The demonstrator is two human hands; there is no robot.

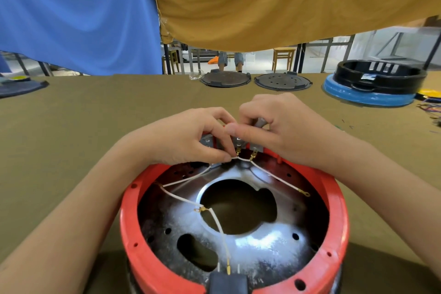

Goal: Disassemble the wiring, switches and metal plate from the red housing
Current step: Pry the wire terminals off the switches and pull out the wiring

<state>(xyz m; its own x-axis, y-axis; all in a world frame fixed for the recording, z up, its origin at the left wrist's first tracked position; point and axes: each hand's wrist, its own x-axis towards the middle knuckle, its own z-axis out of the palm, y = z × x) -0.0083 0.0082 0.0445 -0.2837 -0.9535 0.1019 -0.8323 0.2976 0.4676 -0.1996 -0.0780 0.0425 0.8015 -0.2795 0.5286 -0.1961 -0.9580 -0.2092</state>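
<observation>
No legible brand, label or writing anywhere in view. One red housing (334, 200) sits open side up at the near bench (71, 131) edge, one metal plate (262, 243) inside it. White wires (188, 201) cross the plate; at least three visible. Left hand (191, 136) pinches a wire end at the switch terminals (238, 144) on the far rim. Right hand (279, 126) curls around the grey switch body (260, 123). Far bench: two dark round discs (225, 78), one black-and-blue shell (372, 86).
</observation>
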